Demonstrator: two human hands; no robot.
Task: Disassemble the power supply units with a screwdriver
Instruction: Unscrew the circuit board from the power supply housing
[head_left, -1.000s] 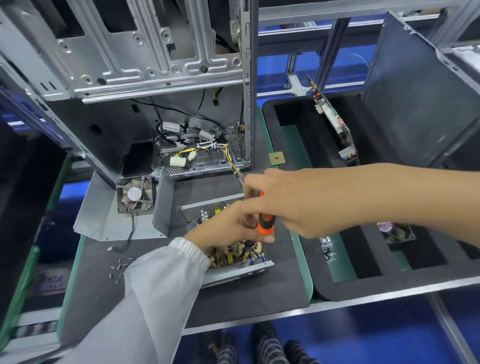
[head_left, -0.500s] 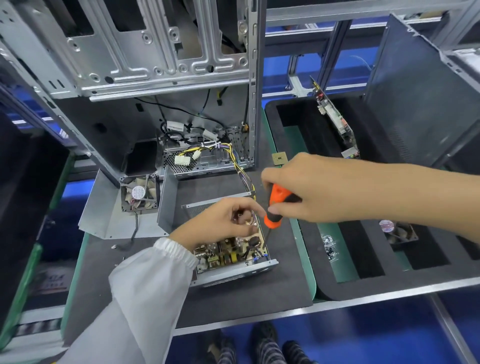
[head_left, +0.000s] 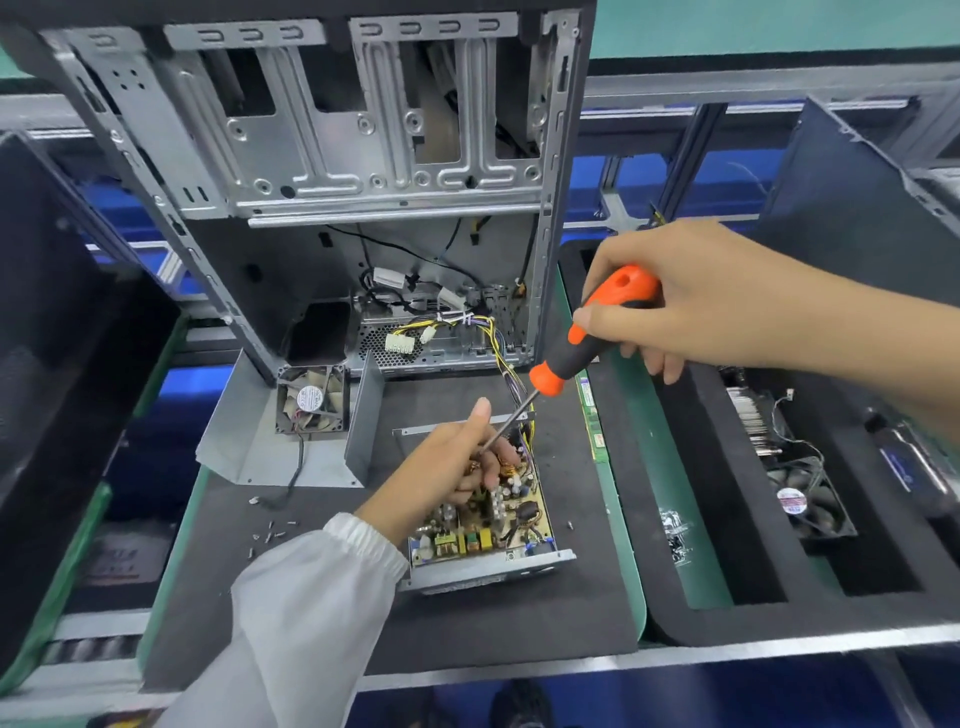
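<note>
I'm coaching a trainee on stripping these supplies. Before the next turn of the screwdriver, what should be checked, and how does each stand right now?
1. Screwdriver held firmly: ok, the right hand is wrapped round the orange and black handle.
2. Tip seated in a screw: cannot tell, the shaft disappears behind the left hand.
3. Power supply unit steadied: ok, the left hand rests on its circuit board.
4. Cover off the unit: ok, the board lies exposed in its metal tray.
5. Yellow wire bundle clear of the shaft: not ok, it runs close beside it.
6. Loose screws out of the way: ok, scattered on the mat left of the unit.
</note>
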